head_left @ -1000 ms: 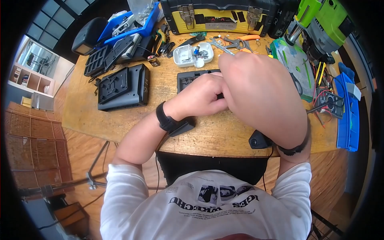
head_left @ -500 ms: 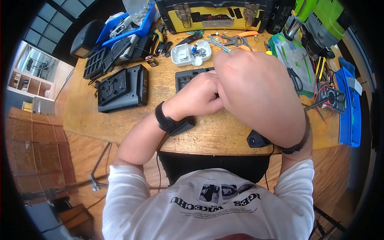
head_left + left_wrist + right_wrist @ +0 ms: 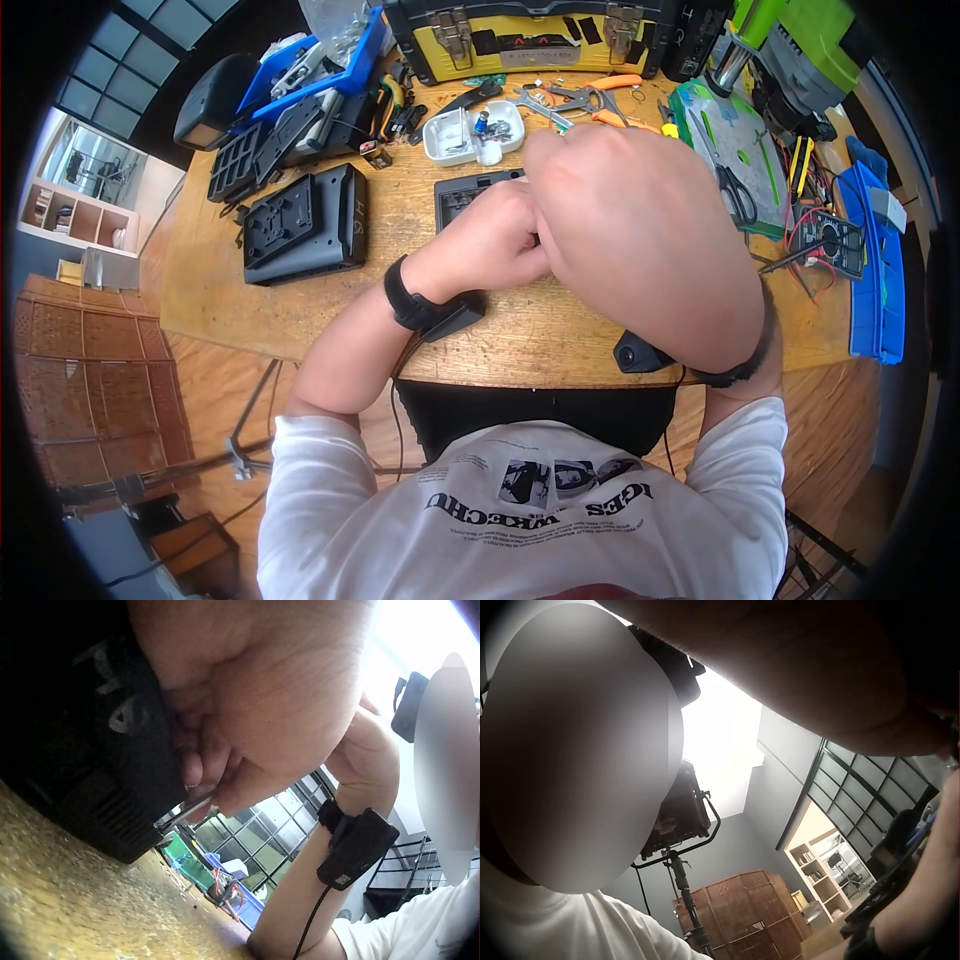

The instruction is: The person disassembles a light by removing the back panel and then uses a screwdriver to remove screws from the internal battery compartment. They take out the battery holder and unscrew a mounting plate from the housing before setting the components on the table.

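Note:
A black plastic housing (image 3: 452, 203) lies under both hands, its far left part showing in the head view. My left hand (image 3: 487, 240) is curled over its near side. Close up in the left wrist view, a thin metal screwdriver shaft (image 3: 184, 814) comes out from the left hand's curled fingers (image 3: 214, 761). Its tip meets the lower edge of the housing. Raised above and beside the left hand, my right hand (image 3: 600, 190) has its back to the head camera. Its fingers and whatever they hold are hidden; I cannot tell their grip.
Left on the wooden table (image 3: 400, 250) lies another black housing (image 3: 310, 225). Behind the hands are a white parts box (image 3: 470, 135), pliers (image 3: 590, 98) and a yellow-black toolbox (image 3: 530, 45). Scissors (image 3: 738, 195) and a blue tray (image 3: 877, 290) sit at the right.
The head view has shifted slightly, so the things on the table appear a little further left. Both hands keep nearly the same pose over the housing.

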Demonstrator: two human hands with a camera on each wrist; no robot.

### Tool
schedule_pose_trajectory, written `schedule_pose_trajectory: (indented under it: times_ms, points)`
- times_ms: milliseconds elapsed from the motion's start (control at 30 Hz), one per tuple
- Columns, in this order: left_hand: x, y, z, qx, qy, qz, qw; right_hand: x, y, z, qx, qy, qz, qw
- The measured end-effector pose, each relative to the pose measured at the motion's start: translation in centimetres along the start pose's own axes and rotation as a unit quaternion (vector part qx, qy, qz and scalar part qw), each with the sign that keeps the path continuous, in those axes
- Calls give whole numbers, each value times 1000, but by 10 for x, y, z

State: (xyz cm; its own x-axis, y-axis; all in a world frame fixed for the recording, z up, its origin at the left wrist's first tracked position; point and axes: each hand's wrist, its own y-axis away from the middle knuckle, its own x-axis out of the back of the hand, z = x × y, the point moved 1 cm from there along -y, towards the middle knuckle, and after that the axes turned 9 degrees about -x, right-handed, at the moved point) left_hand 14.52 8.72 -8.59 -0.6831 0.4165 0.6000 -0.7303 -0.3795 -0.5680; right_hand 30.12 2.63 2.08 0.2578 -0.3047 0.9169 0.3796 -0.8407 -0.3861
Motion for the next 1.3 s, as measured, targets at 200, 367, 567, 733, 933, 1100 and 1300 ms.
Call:
schedule_pose_trajectory:
  times_ms: [200,367,567,733,933,1100,1300]
  points:
    - [3,-6,9,-21,-6,23,1000,5,3,1,-1,-13,20,1000]
    - [5,-6,8,0,5,1,1000,14,6,4,16,-11,44,999]
    - [5,-6,8,-4,3,4,1000,17,22,10,-16,-56,76,995]
    - [5,-8,10,-10,15,22,1000,25,15,5,8,-29,-20,999]
    - [5,-5,5,-23,23,13,999,26,16,5,-39,-48,-13,998]
    - [5,-6,5,-16,3,21,1000,26,14,4,-12,-46,-44,998]
    - [5,-4,5,1,4,10,1000,28,14,4,-31,-54,-23,998]
